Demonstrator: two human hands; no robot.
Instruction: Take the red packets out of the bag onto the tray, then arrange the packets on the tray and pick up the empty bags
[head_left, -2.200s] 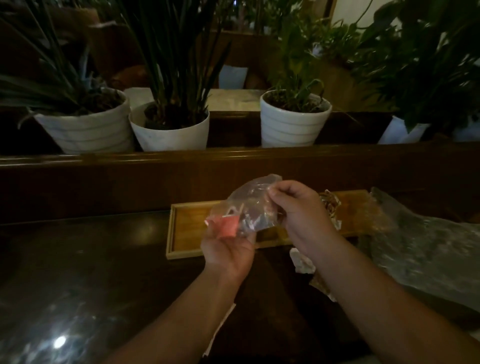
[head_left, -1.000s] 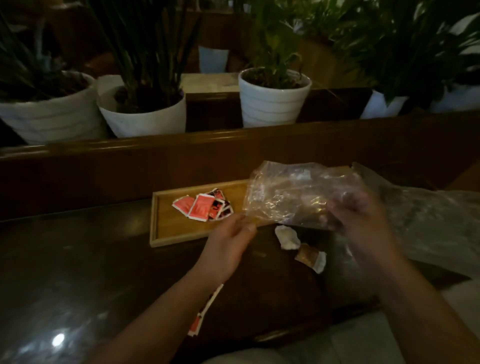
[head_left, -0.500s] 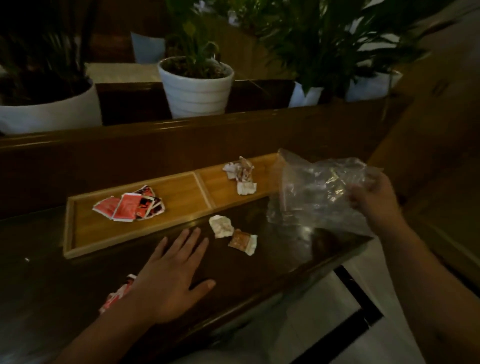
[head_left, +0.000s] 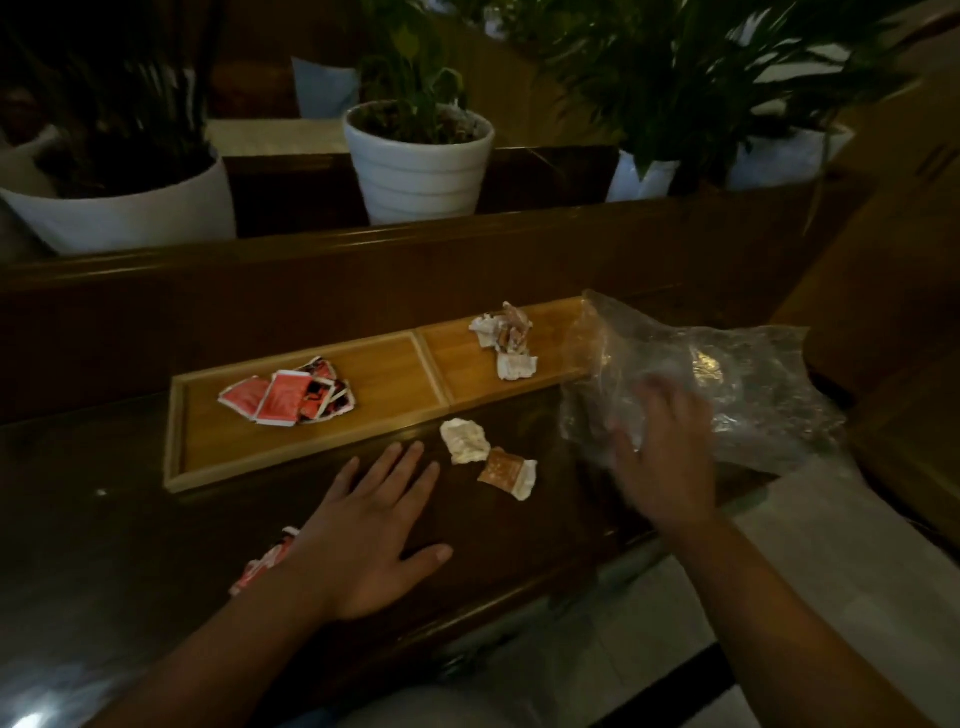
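In the head view, a two-compartment wooden tray (head_left: 179, 441) is lying on the dark surface (head_left: 104, 545); red sachets (head_left: 285, 397) are piled in its left compartment and crumpled white wrappers (head_left: 506, 340) in its right. A crumpled white sachet (head_left: 465, 440) and a brown sachet (head_left: 506, 470) are lying just in front of the tray, between the hands. White plant pots (head_left: 418, 166) are standing behind the ledge. The left hand (head_left: 371, 530) is being held flat on the surface, fingers spread, nothing gripped; a red sachet (head_left: 262, 564) is partly hidden beneath its wrist. The right hand (head_left: 662, 457) is blurred against the clear plastic bag (head_left: 727, 384), which is covering the tray's right end; whether its grip is closed cannot be told.
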